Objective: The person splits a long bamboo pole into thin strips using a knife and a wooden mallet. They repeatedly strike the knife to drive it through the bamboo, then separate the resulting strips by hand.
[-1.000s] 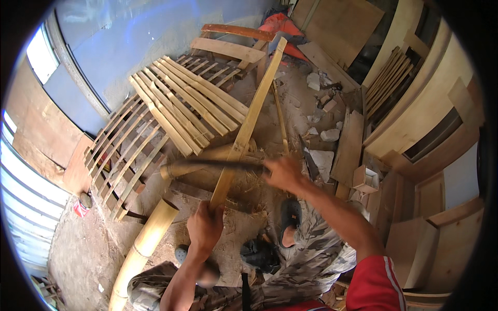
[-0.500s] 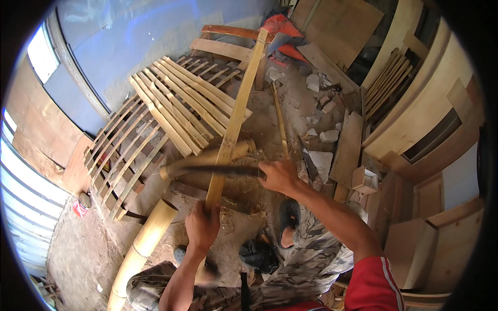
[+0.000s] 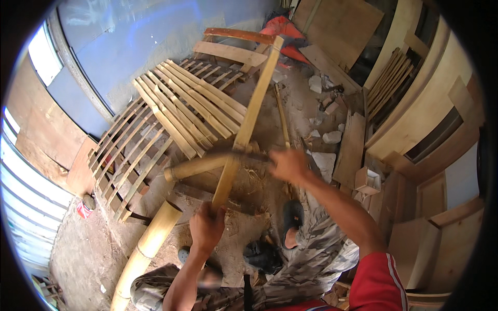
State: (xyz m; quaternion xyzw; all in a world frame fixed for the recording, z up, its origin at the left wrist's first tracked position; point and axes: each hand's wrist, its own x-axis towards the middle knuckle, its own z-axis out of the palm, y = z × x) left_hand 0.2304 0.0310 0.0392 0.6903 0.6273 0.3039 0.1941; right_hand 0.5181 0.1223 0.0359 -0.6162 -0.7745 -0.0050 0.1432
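My left hand (image 3: 207, 227) is closed round the near end of a long bamboo strip (image 3: 256, 106), which slants away up and to the right. Closed on the handle of a dark-bladed machete (image 3: 220, 151), my right hand (image 3: 289, 166) is smeared by motion. The blurred blade lies across the strip about midway, pointing left; whether it cuts into the strip I cannot tell. Beneath the strip a short bamboo pole (image 3: 199, 168) rests crosswise on the ground. A thicker bamboo pole (image 3: 148, 241) lies by my left knee.
Several split bamboo strips (image 3: 181, 106) lie on a slatted bamboo frame (image 3: 127, 150) at the far left. A wooden bench (image 3: 231, 51) stands at the back. Stone rubble and boards (image 3: 348, 150) lie on the right, beside a small open box (image 3: 367, 180) and wooden panels.
The machete and my right hand have moved away from me along the strip, up and slightly right. The strip's far end has swung slightly right; my left hand keeps its grip.
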